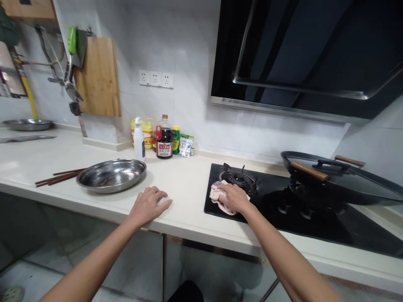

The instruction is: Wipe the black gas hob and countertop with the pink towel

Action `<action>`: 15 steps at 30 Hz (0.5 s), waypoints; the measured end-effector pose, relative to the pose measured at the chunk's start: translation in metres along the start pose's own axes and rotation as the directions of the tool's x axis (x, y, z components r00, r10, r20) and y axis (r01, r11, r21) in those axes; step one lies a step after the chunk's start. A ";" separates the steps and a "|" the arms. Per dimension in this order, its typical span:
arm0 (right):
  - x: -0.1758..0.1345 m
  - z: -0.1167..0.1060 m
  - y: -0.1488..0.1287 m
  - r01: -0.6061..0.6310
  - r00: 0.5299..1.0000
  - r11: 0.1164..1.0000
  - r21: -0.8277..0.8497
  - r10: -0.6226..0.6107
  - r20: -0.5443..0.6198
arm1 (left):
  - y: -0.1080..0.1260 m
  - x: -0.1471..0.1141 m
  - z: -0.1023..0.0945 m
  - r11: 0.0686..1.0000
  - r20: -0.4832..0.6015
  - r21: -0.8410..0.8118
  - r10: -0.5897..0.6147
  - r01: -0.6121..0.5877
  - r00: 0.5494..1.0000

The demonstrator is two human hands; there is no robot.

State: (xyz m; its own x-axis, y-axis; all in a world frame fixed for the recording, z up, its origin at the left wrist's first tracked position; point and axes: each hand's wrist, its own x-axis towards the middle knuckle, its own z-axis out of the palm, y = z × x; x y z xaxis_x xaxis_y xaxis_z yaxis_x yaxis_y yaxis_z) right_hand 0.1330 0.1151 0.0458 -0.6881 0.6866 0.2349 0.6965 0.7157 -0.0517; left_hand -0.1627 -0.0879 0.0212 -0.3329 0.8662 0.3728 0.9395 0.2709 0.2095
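Note:
My right hand (234, 197) is closed on a pale pink cloth (220, 193), pressing it to the left end of the black glass gas hob (267, 218). Just beyond the cloth sits the left burner (239, 179) with its dark pan support. My left hand (151, 204) rests on the white countertop (185, 197) near the front edge, fingers apart and holding nothing. To its upper left lies a shallow steel dish (111, 176), with several brown chopsticks (59, 177) beside it.
A wok (302, 167) with wooden handles stands over the right burner, its glass lid leaning on it. Along the wall are a white spray bottle (139, 140), a soy sauce jug (164, 138) and a green bottle (176, 140). The range hood (289, 54) overhangs the hob.

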 end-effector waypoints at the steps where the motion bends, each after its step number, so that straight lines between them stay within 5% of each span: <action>1: 0.000 0.000 -0.004 0.030 1.000 0.999 0.016 -0.030 0.001 | 0.000 0.000 -0.001 1.000 0.011 -0.015 -0.019 0.019 1.000; 9: -0.051 -0.013 -0.019 0.315 0.948 0.922 0.225 -0.317 -0.028 | 0.004 0.001 -0.009 0.993 0.061 -0.004 -0.120 0.121 0.991; 15: -0.127 -0.027 0.018 0.324 0.943 0.901 0.288 -0.332 -0.021 | 0.005 -0.002 -0.011 0.994 0.067 0.013 -0.110 0.110 0.992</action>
State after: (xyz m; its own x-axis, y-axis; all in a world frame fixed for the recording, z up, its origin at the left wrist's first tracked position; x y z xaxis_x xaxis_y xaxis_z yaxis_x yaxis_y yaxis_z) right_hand 0.2381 0.0370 0.0409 -0.8760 0.4070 0.2589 0.3461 0.9042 -0.2504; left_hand -0.1583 -0.0933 0.0311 -0.4284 0.8570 0.2862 0.8983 0.3698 0.2372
